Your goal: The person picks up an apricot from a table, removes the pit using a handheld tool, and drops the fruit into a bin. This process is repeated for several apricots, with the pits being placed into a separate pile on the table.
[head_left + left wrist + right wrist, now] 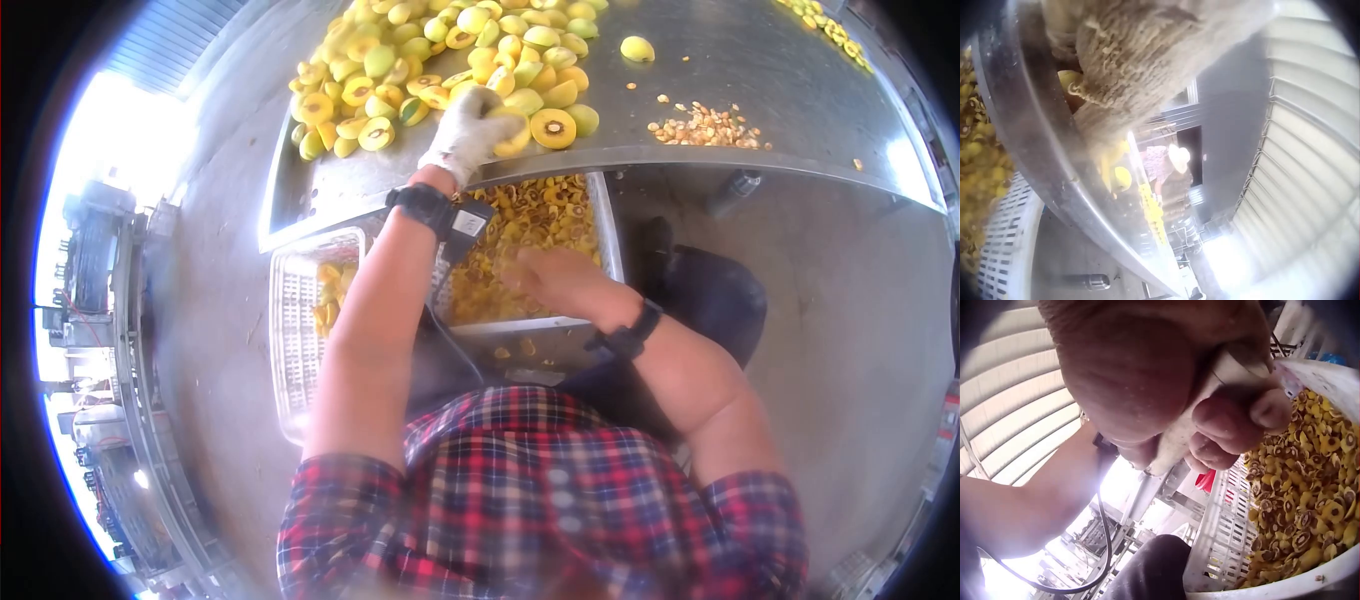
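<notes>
My left hand (470,135) wears a pale knitted glove and reaches to the front edge of a heap of yellow peach-like fruit (380,62), many cut in halves. A yellow fruit (514,140) sits at its curled fingers, which grip it; the left wrist view shows part of this fruit (1071,87) beside the glove (1141,56). Bare and slightly blurred, my right hand (560,280) is over a crate of yellow fruit pieces (520,225). In the right wrist view its fingers (1225,422) curl round a pale smooth handle (1179,428); the tool's far end is hidden.
The metal table (720,60) has a raised front lip. A small pile of pits (708,127) and a single fruit (637,49) lie on its right part. Beneath the lip, a white slotted basket (295,340) stands left of the crate. A cable (455,345) hangs from the left wrist.
</notes>
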`<state>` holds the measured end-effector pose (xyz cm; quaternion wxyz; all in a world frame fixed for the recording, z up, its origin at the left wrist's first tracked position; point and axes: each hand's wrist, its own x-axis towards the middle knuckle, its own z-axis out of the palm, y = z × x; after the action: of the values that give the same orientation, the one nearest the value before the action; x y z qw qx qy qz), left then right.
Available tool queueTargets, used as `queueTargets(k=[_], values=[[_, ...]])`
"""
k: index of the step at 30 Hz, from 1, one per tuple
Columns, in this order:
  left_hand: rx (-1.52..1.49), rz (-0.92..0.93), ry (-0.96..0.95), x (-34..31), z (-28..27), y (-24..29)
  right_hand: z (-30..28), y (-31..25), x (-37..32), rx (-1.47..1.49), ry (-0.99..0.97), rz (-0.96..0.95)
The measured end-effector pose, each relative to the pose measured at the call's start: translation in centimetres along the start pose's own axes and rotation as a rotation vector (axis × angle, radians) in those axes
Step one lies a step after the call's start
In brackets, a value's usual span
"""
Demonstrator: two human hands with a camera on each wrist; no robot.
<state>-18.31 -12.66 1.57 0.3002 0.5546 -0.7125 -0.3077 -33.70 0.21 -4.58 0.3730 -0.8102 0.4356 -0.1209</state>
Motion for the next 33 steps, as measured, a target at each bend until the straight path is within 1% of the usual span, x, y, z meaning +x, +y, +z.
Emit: queueTargets(k=[1,2,3,4,5,6,8,9,10,11,12,13,14,16,17,18,20,21,23,27,29,30,32,33], values=[[-0.313,-0.061,0.069,-0.3,-0.5,0.0,0.1,0.1,0.1,0.113,0.057,-0.014],[-0.312,-0.062,0.072,-0.5,-0.9,-0.4,-0.1,-0.3,0.1,0.227,0.113,-0.03],[-0.787,-0.147,0.084,-0.7,-1.2,-1.1,-0.5,-0.6,0.0,0.228,0.108,-0.035],[-1.262,-0.229,0.097,-1.0,-1.4,-1.6,-1.2,-0.8,-0.1,0.199,0.181,-0.035],[-1.297,-0.018,0.058,-1.8,-1.3,-1.3,-1.7,-1.1,-0.2,0.171,0.254,-0.035],[-1.297,-0.02,0.065,-2.8,-1.1,-0.7,-1.7,-1.0,0.0,0.172,0.248,-0.038],[-1.446,-0.064,0.11,-4.8,-0.5,0.8,-1.5,-0.7,0.2,0.279,0.486,-0.175],[-1.377,0.007,0.103,-5.7,-0.1,1.2,-1.5,-0.6,0.3,0.28,0.483,-0.171],[-1.379,0.002,0.105,-6.6,0.3,1.7,-1.7,-0.7,0.4,0.286,0.523,-0.162],[-1.23,0.038,0.155,-7.3,0.6,2.3,-1.8,-0.8,0.6,0.294,0.562,-0.152],[-1.079,0.071,0.201,-8.0,0.7,2.6,-1.9,-0.8,0.7,0.296,0.557,-0.15],[-1.233,-0.021,0.112,-8.4,0.7,2.6,-2.0,-0.9,0.8,0.293,0.551,-0.156],[-1.235,-0.026,0.113,-8.5,0.9,2.3,-2.1,-0.8,0.8,0.288,0.547,-0.161],[-1.222,-0.206,0.122,-8.3,1.8,1.1,-2.0,-0.7,0.9,0.275,0.538,-0.145],[-1.138,-0.152,0.117,-8.3,1.9,0.9,-1.9,-0.6,0.9,0.263,0.53,-0.131],[-1.139,-0.155,0.118,-8.3,2.0,0.7,-1.8,-0.4,1.0,0.263,0.528,-0.129],[-1.305,-0.232,0.154,-8.4,2.2,0.8,-1.4,-0.1,1.2,0.22,0.496,-0.095],[-1.304,-0.237,0.153,-8.5,2.3,1.0,-1.2,0.0,1.1,0.223,0.494,-0.092],[-1.322,-0.328,0.214,-8.5,2.3,1.6,-0.9,0.1,1.2,0.263,0.458,-0.062],[-1.212,-0.293,0.246,-8.7,2.2,2.4,-0.7,-0.1,1.3,0.334,0.47,-0.121],[-0.927,-0.127,0.226,-8.8,1.7,2.5,-1.4,-0.6,0.8,0.525,0.283,-0.07],[-0.927,-0.129,0.227,-8.8,1.6,2.4,-1.5,-0.7,0.7,0.526,0.281,-0.07],[-0.89,-0.128,0.127,-8.8,1.4,2.3,-1.6,-0.9,0.6,0.761,0.141,-0.046],[-0.889,-0.129,0.127,-8.8,1.1,2.3,-1.8,-1.3,0.4,0.762,0.141,-0.046]])
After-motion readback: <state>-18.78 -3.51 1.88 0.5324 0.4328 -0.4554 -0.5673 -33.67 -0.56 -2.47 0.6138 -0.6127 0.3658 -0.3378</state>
